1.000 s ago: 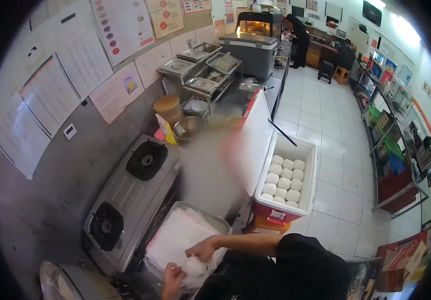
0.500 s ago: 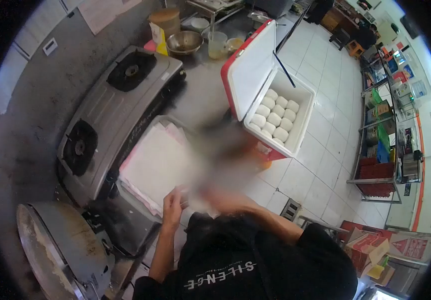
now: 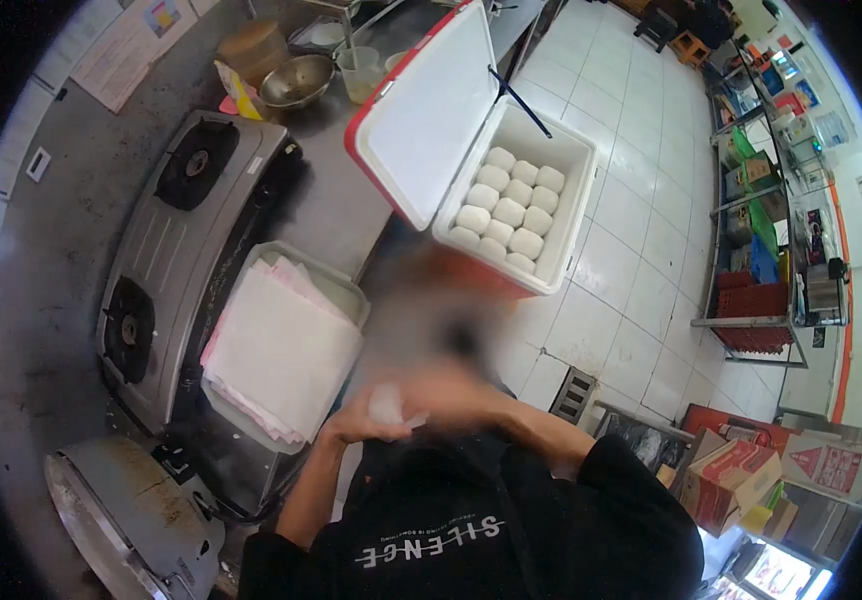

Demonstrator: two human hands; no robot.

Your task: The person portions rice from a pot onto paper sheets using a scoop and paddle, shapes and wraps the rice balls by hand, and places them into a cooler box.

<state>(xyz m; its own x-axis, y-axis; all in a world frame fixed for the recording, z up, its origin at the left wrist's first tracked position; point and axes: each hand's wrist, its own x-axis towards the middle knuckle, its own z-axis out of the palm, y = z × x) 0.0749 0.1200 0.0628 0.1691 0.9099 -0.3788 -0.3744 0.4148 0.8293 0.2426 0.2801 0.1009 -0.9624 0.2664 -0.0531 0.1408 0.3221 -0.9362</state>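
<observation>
Close to my body, my left hand [image 3: 355, 422] is closed on a small white piece [image 3: 387, 405]; blur hides whether it is paper or dough. Against the other side of this piece is my right hand [image 3: 446, 396], its fingers smeared. To the left, a stack of white sheets with pink edges [image 3: 281, 335] lies in a pale tray [image 3: 346, 295]. Beyond the hands stands a red and white cooler box [image 3: 566, 235] with its lid raised. Rows of round white dough balls [image 3: 511, 212] fill part of it.
A two-burner gas stove [image 3: 186, 225] runs along the left wall, with a large metal pot [image 3: 136, 500] at its near end. A metal bowl [image 3: 296, 82] and a plastic jug [image 3: 359, 75] sit farther back. Shelves [image 3: 756, 250] and cardboard boxes [image 3: 726, 480] are at right.
The view has shifted, so the cooler and tray sit farther left. My hands have come together, and the white piece now shows between them.
</observation>
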